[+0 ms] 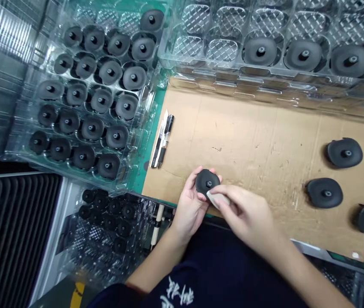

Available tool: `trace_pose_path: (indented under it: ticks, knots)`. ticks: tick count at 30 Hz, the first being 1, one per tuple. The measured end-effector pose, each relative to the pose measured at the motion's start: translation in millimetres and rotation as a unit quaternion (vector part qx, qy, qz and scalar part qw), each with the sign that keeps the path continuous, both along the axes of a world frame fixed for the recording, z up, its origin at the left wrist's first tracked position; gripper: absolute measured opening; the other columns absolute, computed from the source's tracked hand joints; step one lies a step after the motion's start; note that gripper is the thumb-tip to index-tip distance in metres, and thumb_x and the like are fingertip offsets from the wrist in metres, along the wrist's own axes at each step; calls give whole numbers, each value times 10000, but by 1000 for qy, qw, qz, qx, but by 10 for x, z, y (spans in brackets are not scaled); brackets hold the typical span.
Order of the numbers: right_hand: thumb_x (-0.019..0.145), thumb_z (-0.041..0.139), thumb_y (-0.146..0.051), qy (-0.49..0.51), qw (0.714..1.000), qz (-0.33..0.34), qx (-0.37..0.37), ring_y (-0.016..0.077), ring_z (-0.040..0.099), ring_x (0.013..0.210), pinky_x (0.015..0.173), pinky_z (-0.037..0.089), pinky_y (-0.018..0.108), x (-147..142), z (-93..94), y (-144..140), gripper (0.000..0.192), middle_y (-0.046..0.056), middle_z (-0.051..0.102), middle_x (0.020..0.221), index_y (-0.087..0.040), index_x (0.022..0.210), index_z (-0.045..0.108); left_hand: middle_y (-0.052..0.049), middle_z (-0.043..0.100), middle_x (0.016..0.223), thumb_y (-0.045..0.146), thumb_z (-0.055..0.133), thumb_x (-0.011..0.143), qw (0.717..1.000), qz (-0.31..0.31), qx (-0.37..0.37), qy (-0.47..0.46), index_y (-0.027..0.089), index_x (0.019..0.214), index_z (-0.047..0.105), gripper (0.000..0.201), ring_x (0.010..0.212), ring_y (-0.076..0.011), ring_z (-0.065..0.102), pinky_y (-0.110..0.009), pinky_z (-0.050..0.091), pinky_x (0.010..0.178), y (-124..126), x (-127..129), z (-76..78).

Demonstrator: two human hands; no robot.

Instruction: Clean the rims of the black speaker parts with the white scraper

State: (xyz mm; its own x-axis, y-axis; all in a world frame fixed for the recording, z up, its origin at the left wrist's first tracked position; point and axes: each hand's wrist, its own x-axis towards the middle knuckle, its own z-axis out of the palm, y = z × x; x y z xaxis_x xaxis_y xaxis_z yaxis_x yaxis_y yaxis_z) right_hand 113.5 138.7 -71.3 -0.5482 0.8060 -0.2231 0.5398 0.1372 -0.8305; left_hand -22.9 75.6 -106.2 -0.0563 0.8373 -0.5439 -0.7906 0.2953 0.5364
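Far left: clear tray (40, 141) packed with black discs (92, 128), every visible pocket full. Marker pens (163, 141) at left edge of cardboard sheet (249, 137). Near centre: left hand (190, 207) cupping one black disc (207, 182) from below; right hand (246, 214) pinching pale tab (217, 198) against its rim. Right: three loose discs (344, 152) on cardboard, seemingly awaiting handling. Far right: second tray (201, 55) mostly unfilled – few discs seated – so plenty left.

A factory assembly bench: clear blister trays (82, 102) packed with rows of identical black moulded parts (101, 100), a cardboard work mat (249, 141), and further stacked trays (265, 38) behind.
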Motion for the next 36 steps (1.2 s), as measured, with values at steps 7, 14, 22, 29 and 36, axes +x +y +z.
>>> trace_pose_path:
  ticks: [7, 14, 22, 29, 36]
  knots:
    - [890, 465, -223, -8, 1000, -6, 19, 137, 588, 645, 621, 457, 251, 2, 27, -28, 211, 15, 685, 890, -215, 1034, 619, -67, 525, 1311, 290, 731, 725, 1000, -1, -1, -2, 301, 1230, 496, 557, 1188, -266, 521, -381, 420, 1009, -4, -7, 0]
    - [885, 477, -238, -25, 998, -50, 20, 158, 616, 697, 652, 471, 270, -8, 30, -79, 198, 31, 696, 896, -207, 988, 643, -74, 530, 1309, 278, 729, 728, 1000, 0, 3, 12, 288, 1234, 491, 560, 1202, -243, 507, -356, 417, 1009, -9, -4, -1]
    - [856, 552, -266, -38, 985, -156, 71, 122, 534, 596, 578, 430, 243, 86, 58, 40, 186, -3, 632, 744, -215, 1005, 649, -121, 551, 1272, 300, 744, 712, 999, -36, -4, 5, 236, 1276, 469, 631, 1089, -232, 589, -321, 465, 941, 31, -6, 71]
    - [865, 534, -177, 65, 994, -48, 76, 76, 517, 584, 548, 412, 203, 89, 614, -190, 184, -9, 634, 811, -217, 995, 659, -82, 614, 1203, 197, 758, 695, 992, -125, 22, -1, 240, 1231, 554, 575, 1023, -190, 607, -224, 509, 819, 51, 87, 421]
    - [870, 507, -129, 109, 968, -126, 188, 125, 598, 832, 765, 463, 242, 246, 734, -475, 237, 39, 653, 963, -180, 1068, 627, -83, 636, 1165, 225, 794, 650, 986, -153, 58, -8, 237, 1211, 578, 602, 1026, -239, 617, -297, 500, 871, -139, 233, 630]
